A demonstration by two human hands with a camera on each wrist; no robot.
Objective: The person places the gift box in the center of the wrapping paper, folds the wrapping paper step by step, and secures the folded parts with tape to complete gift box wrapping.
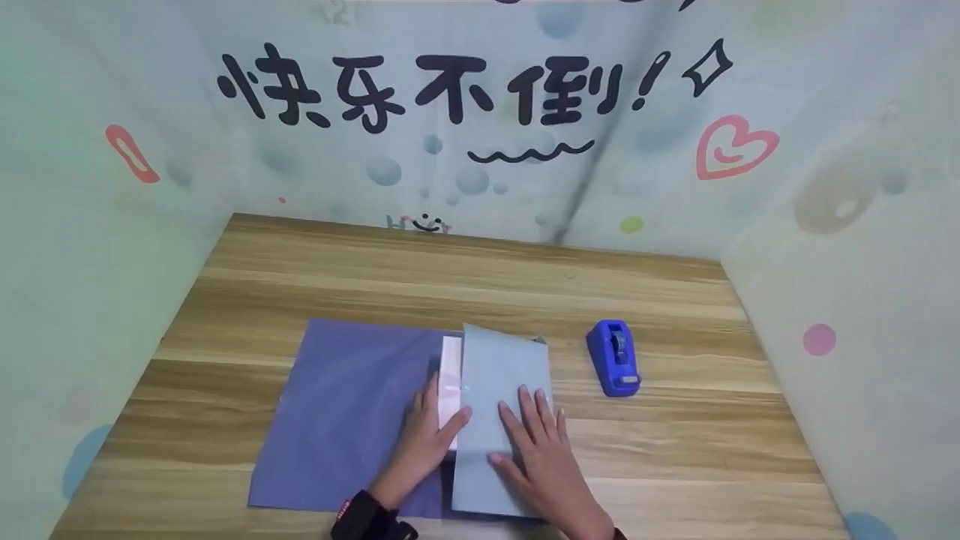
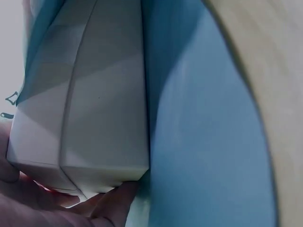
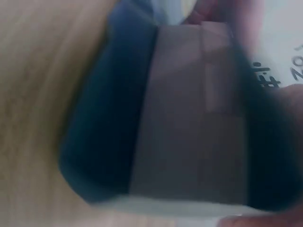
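Note:
A white box (image 1: 450, 379) stands on a sheet of wrapping paper (image 1: 345, 412), bluish purple on the side lying up. The sheet's right part is folded over the box as a light blue flap (image 1: 499, 367), leaving a white strip at the left uncovered. My left hand (image 1: 420, 442) grips the box's left side, its thumb at the flap's edge. Over the flap my right hand (image 1: 546, 457) lies with fingers spread and straight. In the left wrist view, fingers curl under the box (image 2: 102, 104). The right wrist view, blurred, shows the box end (image 3: 184, 132) between paper walls.
A blue tape dispenser (image 1: 615, 360) with a roll in it stands on the wooden table (image 1: 690, 420), right of the paper. Behind the table hangs a printed cloth backdrop (image 1: 337, 180), which continues along both sides.

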